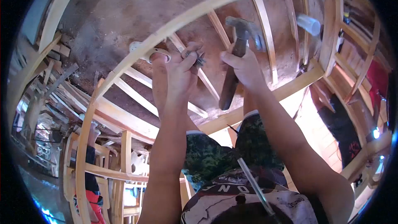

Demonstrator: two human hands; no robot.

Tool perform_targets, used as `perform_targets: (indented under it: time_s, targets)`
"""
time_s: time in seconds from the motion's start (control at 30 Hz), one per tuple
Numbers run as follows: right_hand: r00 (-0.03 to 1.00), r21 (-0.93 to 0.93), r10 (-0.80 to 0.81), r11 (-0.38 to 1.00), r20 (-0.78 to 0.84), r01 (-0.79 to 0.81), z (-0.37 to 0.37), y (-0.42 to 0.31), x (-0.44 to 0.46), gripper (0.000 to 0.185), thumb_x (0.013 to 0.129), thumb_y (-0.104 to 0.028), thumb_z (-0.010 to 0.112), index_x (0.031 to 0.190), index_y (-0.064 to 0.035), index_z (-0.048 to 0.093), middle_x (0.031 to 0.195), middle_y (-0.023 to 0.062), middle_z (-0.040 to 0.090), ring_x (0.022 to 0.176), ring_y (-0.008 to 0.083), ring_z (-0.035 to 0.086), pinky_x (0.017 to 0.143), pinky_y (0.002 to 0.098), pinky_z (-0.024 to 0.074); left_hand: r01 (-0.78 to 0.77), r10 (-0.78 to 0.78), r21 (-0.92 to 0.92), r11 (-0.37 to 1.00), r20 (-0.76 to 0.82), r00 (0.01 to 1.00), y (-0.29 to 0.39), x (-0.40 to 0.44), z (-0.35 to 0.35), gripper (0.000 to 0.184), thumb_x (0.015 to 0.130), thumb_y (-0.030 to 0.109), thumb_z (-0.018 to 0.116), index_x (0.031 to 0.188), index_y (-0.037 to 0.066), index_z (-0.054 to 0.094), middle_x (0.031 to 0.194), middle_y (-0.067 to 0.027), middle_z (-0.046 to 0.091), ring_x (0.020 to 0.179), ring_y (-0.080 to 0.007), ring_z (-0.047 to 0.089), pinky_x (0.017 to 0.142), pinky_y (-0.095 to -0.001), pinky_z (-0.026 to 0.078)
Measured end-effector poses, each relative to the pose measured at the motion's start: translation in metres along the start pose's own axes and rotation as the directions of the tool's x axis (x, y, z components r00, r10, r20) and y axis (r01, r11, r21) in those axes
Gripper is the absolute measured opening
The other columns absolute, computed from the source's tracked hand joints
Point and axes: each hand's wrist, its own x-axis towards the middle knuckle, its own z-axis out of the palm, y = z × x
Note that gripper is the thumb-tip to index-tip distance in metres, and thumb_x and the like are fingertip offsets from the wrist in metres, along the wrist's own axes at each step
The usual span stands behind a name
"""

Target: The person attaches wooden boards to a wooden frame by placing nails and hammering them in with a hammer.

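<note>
Hammer [239, 46] in the right hand [247, 66], fingers wrapped around the handle just below the head (the handle's free end points back toward the person). The left hand [182, 72], just beside it, has its fingers curled closed on a small bunch of nails [200, 61]. Both are above the wooden frame [195, 13] and dirt floor [120, 8].

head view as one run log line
left hand: thin grey nail-like pieces | right hand: dark-handled metal hammer | nearby: pale slatted wooden frame
</note>
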Motion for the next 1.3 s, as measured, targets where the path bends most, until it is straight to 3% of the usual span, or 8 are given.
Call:
perform_targets:
  time_s: [0.2,0.57,0.77,0.87,0.97,1.03,1.13,1.3]
  targets:
    - [0.996,0.412,0.053,0.908,0.071,-0.078,-0.104,0.05,-0.037,0.027,0.08,-0.008,0.073,0.098,-0.0023,0.054,0.074,0.0057,0.061,0.063,0.0141,0.06,0.054,0.0284,0.0492,-0.01,0.012,0.071,0.997,-0.016,1.0,-0.127,-0.036,0.097,0.027,0.093,-0.003,0.053,0.118,-0.013,0.056,0.111,-0.0209,0.064,0.105,-0.0271,0.064,0.091,-0.0356,0.053]
    - [0.995,0.282,0.077,0.955,0.059,-0.09,-0.234,0.08,-0.073,0.022,0.081,-0.013,0.071,0.09,-0.0007,0.055,0.069,0.0068,0.06,0.058,0.0153,0.06,0.054,0.0307,0.05,-0.005,0.149,0.554,0.833,-0.215,0.965,-0.176,-0.021,0.115,0.013,0.087,0.007,0.059,0.09,-0.002,0.067,0.08,-0.0048,0.068,0.08,-0.012,0.064,0.065,-0.0246,0.047]
    - [0.988,0.095,0.108,0.988,0.107,-0.118,-0.234,0.084,-0.093,0.017,0.087,-0.015,0.069,0.086,-0.0036,0.055,0.067,0.003,0.056,0.058,0.0137,0.056,0.055,0.0289,0.0462,-0.62,0.31,0.783,-0.037,0.599,0.738,-0.177,-0.09,0.171,0.011,0.083,0.009,0.06,0.079,0.001,0.065,0.067,-0.0097,0.06,0.064,-0.0231,0.063,0.063,-0.035,0.049]
    - [0.969,-0.119,0.079,0.992,0.234,-0.052,-0.244,0.075,-0.103,0.019,0.088,-0.017,0.069,0.088,-0.0047,0.055,0.067,0.0025,0.056,0.057,0.0132,0.056,0.053,0.0288,0.0472,-0.531,-0.117,0.673,-0.515,0.558,0.821,-0.173,-0.104,0.191,0.013,0.081,0.013,0.069,0.087,0.002,0.068,0.075,-0.0061,0.069,0.068,-0.0157,0.067,0.062,-0.0299,0.051]
    - [0.947,0.108,0.107,0.983,0.303,-0.146,-0.25,0.082,-0.095,0.023,0.087,-0.02,0.069,0.093,-0.0013,0.057,0.07,0.0061,0.06,0.058,0.0159,0.06,0.054,0.0298,0.0484,-0.563,-0.122,0.749,-0.35,0.56,0.82,-0.176,-0.099,0.186,0.013,0.081,0.009,0.072,0.091,0.001,0.069,0.079,-0.0061,0.071,0.069,-0.0162,0.067,0.063,-0.03,0.052]
    - [0.95,0.162,0.122,0.971,0.288,-0.174,-0.254,0.076,-0.092,0.023,0.087,-0.02,0.069,0.094,-0.0021,0.056,0.072,0.0058,0.06,0.06,0.0157,0.06,0.055,0.0293,0.0487,-0.138,0.107,0.867,0.478,0.098,0.989,-0.194,-0.101,0.188,0.011,0.084,0.006,0.071,0.094,0.0,0.068,0.082,-0.0045,0.071,0.07,-0.0137,0.066,0.062,-0.0283,0.052]
    - [0.935,0.314,0.17,0.91,0.311,-0.27,-0.259,0.065,-0.084,0.023,0.085,-0.017,0.071,0.095,-0.0038,0.055,0.075,0.0054,0.06,0.063,0.0153,0.061,0.057,0.0286,0.0492,-0.033,0.094,0.57,0.821,-0.078,0.992,-0.228,-0.09,0.182,0.013,0.087,0.007,0.071,0.096,-0.001,0.067,0.08,-0.0035,0.069,0.063,-0.0097,0.06,0.053,-0.023,0.047]
    - [0.904,0.339,0.206,0.877,0.374,-0.34,-0.293,0.053,-0.071,0.024,0.082,-0.01,0.073,0.093,-0.0052,0.053,0.076,0.0051,0.061,0.065,0.0145,0.061,0.059,0.0281,0.0492,0.099,-0.008,0.399,0.912,-0.224,0.974,-0.228,-0.089,0.223,0.015,0.086,0.011,0.073,0.093,-0.001,0.072,0.078,-0.0038,0.069,0.067,-0.0084,0.06,0.062,-0.0217,0.047]
